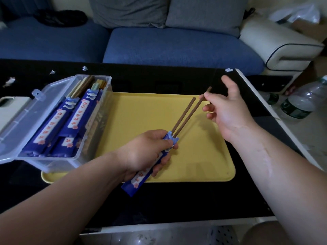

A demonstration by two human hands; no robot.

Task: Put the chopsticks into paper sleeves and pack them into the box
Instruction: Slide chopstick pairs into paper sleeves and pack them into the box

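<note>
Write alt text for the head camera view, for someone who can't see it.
The left hand grips a blue paper sleeve while the right hand pinches one of two brown chopsticks partly slid into it, above a yellow tray. At left, an open clear plastic box holds more sleeved chopsticks.

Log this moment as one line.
left hand: grips paper sleeve | right hand: pinches one of chopsticks, tips in sleeve | box: open, sleeved pairs inside

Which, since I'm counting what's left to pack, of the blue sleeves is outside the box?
The sleeve gripped by the left hand, two brown chopsticks half out; the other sleeves lie inside the clear box.
</note>
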